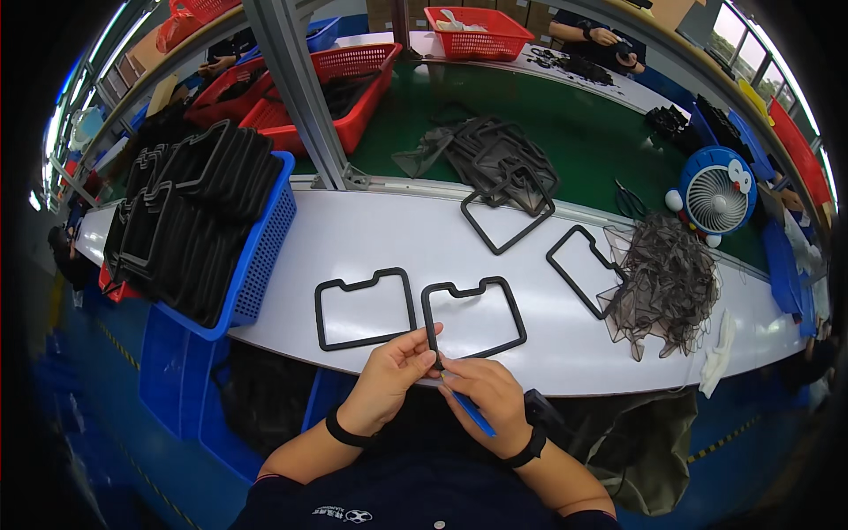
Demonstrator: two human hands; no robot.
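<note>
My left hand [394,375] pinches the lower left corner of a black rounded frame [516,309] with a notched top edge, held at the table's near edge. In my right hand [486,396] is a slim blue-handled tool [474,415], its tip close to that same corner; my fingers hide the tip, so its kind cannot be told. Left of the held piece, a similar black frame [321,314] lies flat on the white table [265,331]. Another frame [574,287] rests to the right, against a heap of dark mesh pieces [671,283].
A blue basket [265,256] piled with black frames stands left. Behind lie frames with mesh [503,150] on a green surface, beside a metal post [305,97]. Pliers [631,201], a blue fan [717,194] and white cloth [720,353] are right. Red baskets [358,124] and a co-worker's hands [609,37] are beyond.
</note>
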